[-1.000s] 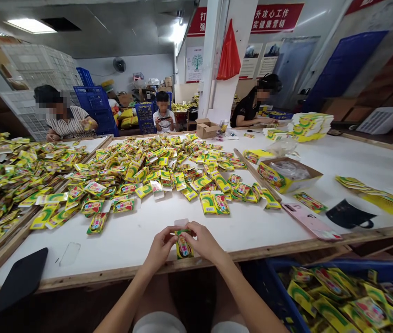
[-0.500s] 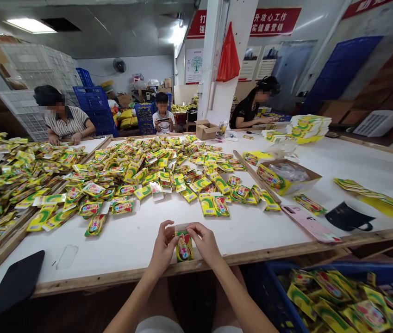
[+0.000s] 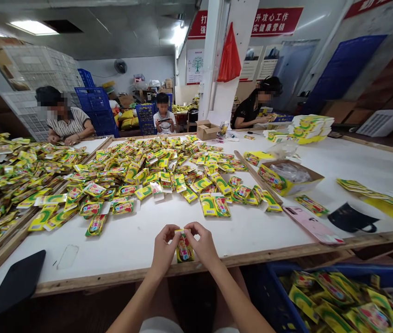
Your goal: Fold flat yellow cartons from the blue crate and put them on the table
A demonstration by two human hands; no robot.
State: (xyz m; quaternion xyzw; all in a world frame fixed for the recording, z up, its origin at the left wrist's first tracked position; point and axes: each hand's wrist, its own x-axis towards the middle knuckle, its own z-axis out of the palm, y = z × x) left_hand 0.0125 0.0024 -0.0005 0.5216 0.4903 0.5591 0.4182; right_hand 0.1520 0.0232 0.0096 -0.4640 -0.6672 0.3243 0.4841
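Both my hands pinch the top of one small yellow-green packet (image 3: pixel 184 249) just above the near edge of the white table (image 3: pixel 252 229). My left hand (image 3: pixel 164 249) grips its upper left corner and my right hand (image 3: pixel 201 246) grips its upper right, fingertips nearly touching. The packet hangs upright between them. A large heap of the same packets (image 3: pixel 154 171) covers the middle of the table beyond my hands.
A blue crate of packets (image 3: pixel 335 296) stands at my lower right. A pink phone (image 3: pixel 312 224), a black object (image 3: pixel 351 218) and an open cardboard box (image 3: pixel 288 175) lie to the right. A dark phone (image 3: pixel 17 282) lies at left. Three people sit at the far side.
My fingertips have closed together over the packet's top, and its clear flap no longer shows above it. The hands stayed near the table's edge.
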